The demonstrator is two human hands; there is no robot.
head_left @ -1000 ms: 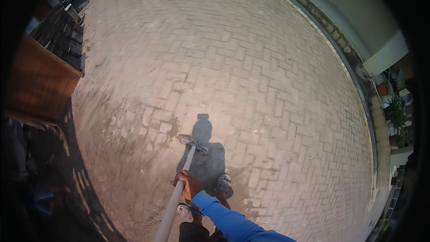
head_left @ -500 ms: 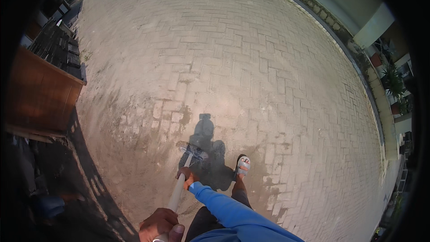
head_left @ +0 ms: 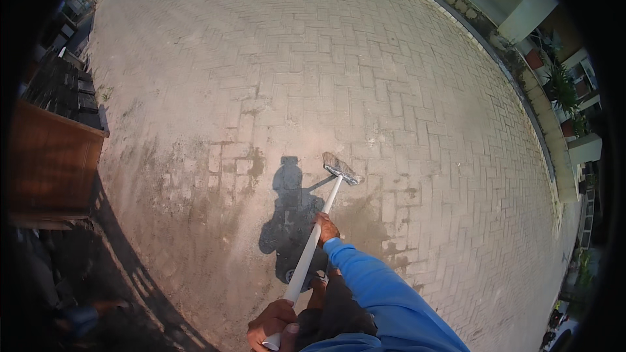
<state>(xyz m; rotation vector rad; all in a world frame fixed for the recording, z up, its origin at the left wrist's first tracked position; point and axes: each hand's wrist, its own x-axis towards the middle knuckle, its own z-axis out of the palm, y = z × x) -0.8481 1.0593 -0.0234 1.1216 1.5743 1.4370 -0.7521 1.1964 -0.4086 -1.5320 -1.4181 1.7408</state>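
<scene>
Both my hands are wrapped round the white handle of a broom (head_left: 305, 261). At the near end of the handle, close to the lower edge, my left hand (head_left: 272, 324) is closed on it. Farther down the shaft my right hand (head_left: 327, 229), below a blue sleeve, grips it too. The wide broom head (head_left: 341, 169) rests on the sandy paving, ahead and to the right of my shadow. Its bristles look greyish brown. My legs and sandalled feet show partly behind the handle and arms.
Block paving (head_left: 391, 111) with sand and dark damp patches spreads ahead. At the left stands a brown wooden cabinet (head_left: 55, 163), with dark stacked pieces (head_left: 62, 88) behind it. A low wall and kerb (head_left: 538, 107) with potted plants (head_left: 562, 88) curve along the right.
The broom head has swung right and farther forward, out of my shadow. Both hands have moved right with the handle. My sandalled foot no longer shows out at the right.
</scene>
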